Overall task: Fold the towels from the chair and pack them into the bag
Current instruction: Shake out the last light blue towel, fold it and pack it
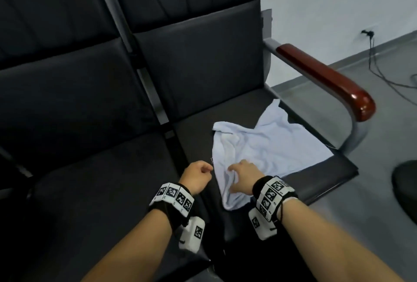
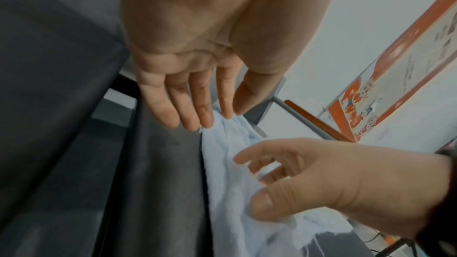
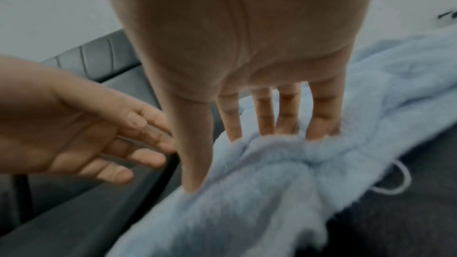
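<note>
A row of dark seats fills the head view, and on the rightmost chair, with its red-brown armrest, a pale blue towel lies rumpled and unfolded on the cushion. Both forearms reach forward and down, each wrist wearing a marker band. The right hand lies palm down on the towel's near left part, fingers spread and straight, tips pressing into the cloth; the left hand hovers just left of the towel's edge, fingers loosely extended, holding nothing.
</note>
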